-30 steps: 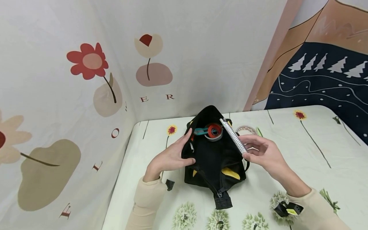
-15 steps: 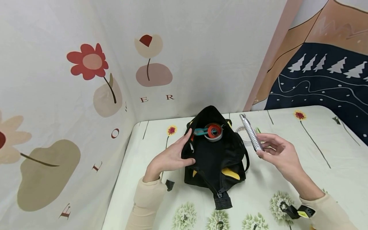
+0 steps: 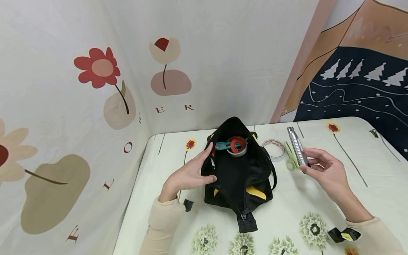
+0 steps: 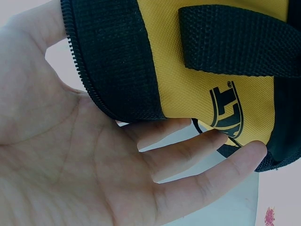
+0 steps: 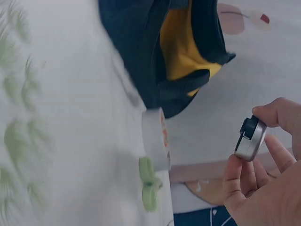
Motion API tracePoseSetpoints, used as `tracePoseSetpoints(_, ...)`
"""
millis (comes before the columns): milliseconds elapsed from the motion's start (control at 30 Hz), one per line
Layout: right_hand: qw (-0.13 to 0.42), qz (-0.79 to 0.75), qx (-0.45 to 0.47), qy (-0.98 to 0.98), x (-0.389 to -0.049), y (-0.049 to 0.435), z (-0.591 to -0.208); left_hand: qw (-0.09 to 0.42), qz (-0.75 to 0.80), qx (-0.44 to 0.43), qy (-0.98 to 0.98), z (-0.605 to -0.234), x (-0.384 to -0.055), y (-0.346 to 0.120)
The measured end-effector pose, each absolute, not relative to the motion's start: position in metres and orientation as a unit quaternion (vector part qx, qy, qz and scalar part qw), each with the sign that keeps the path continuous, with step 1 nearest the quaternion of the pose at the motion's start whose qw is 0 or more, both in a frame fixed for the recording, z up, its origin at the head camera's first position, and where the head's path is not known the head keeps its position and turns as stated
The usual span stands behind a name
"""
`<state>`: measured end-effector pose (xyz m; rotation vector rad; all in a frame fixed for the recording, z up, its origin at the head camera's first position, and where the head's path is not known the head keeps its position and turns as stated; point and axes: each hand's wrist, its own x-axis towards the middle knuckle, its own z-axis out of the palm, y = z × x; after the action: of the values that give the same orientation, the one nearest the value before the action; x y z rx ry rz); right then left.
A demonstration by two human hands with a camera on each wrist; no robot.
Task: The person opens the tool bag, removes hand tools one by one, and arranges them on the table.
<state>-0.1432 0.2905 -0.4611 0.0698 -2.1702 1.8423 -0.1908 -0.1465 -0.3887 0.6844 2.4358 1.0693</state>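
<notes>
A black and yellow tool bag [image 3: 237, 184] stands with its zipped mouth gaping. My left hand [image 3: 191, 170] grips the left rim of that bag, thumb on one side and fingers along the yellow outer wall [image 4: 207, 56]. Inside the bag lie a teal-handled tool [image 3: 222, 145] and a red and grey ring-shaped roll [image 3: 237, 146]. To the right of the bag my right hand [image 3: 325, 171] pinches a silver, ridged utility knife [image 3: 297, 147] by its lower end, held up at a slant. Its black-capped end [image 5: 250, 127] shows in the right wrist view.
A roll of clear tape [image 3: 275, 149] lies right of the bag, with light green scissors [image 3: 291, 159] next to it, partly behind the knife. A flowered cloth [image 3: 318, 198] covers the table. Printed curtains [image 3: 223, 71] hang behind and at the left.
My right hand has moved right with the utility knife, from over the bag's right rim to beyond the tape, uncovering the tape and scissors. The left hand and bag stayed put.
</notes>
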Motion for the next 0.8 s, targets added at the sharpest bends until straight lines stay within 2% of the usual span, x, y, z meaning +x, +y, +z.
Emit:
tracePoseSetpoints(333, 0.145, 0.552, -0.037, -0.821, -0.150, 0.318, -0.465, 0.198, 0.381, 0.237, 0.871, -0.389, -0.191, -0.146)
tracePoseSetpoints(800, 0.137, 0.444, -0.049, -0.884, -0.163, 0.333, -0.484, 0.193, 0.379, 0.244, 0.872, -0.388, -0.190, -0.146)
